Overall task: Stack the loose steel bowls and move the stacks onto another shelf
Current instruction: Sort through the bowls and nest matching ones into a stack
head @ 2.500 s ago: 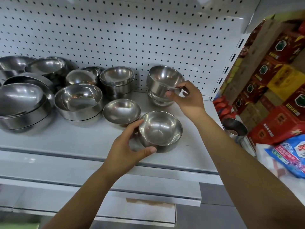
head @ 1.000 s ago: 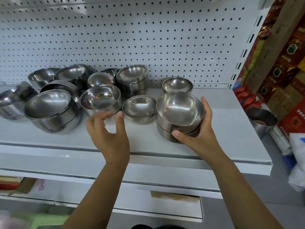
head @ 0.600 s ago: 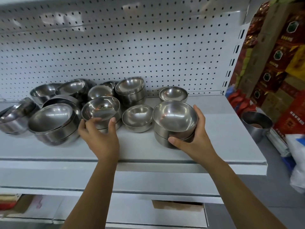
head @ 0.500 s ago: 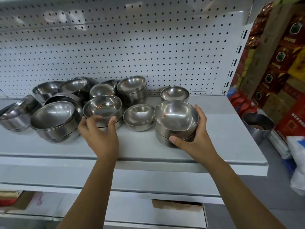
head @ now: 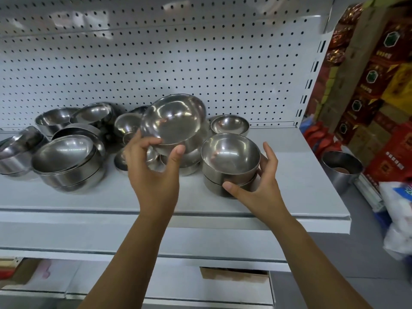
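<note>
My left hand (head: 153, 172) grips a steel bowl (head: 172, 119) by its base and holds it tilted above the shelf (head: 289, 197), its inside facing me. Just to its right stands a stack of two bowls (head: 229, 162) on the shelf. My right hand (head: 256, 186) curls round that stack, thumb on the lower bowl, fingers behind. A single small bowl (head: 229, 124) sits behind the stack. Further bowls behind the lifted one are partly hidden.
Several larger bowls, some nested (head: 66, 161), crowd the left of the shelf against the white pegboard (head: 156, 59). A steel cup (head: 341, 167) stands lower right, beside red boxes (head: 379, 97). A lower shelf (head: 200, 286) lies below.
My left hand has lifted a bowl off the shelf and brought it up and right, toward the stack. My right hand has stayed on the two-bowl stack.
</note>
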The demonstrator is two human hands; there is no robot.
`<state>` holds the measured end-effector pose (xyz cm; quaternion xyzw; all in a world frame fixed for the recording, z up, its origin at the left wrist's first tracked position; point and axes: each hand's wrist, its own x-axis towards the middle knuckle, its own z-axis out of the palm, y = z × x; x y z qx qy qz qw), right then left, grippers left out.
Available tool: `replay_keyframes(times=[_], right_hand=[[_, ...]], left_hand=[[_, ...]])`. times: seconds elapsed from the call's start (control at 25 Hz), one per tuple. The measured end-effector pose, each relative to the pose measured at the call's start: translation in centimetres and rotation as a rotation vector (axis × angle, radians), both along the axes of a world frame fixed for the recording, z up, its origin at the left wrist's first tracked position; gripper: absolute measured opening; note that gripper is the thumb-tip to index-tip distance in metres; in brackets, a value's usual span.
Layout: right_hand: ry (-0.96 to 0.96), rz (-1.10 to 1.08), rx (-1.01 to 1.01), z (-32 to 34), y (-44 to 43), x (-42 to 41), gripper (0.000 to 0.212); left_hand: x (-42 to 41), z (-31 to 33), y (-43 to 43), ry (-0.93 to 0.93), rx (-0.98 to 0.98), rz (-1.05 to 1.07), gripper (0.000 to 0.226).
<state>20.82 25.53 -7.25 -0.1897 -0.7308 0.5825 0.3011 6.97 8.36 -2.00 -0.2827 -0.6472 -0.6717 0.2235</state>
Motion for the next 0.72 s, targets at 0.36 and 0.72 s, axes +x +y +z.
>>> replay_keyframes(times=[0.36,0.72], right_hand=[[0.018,-0.061,0.123,0.4,-0.1,0.4,0.112],[-0.040,0.018,0.061,0.3,-0.1,0.6,0.133]], left_hand=[[2.9,1.9,2.2,-0.162,-0.058,-0.367,0.032],[2.7,-0.3,2.7,-0.108,-0.260,-0.435,0.034]])
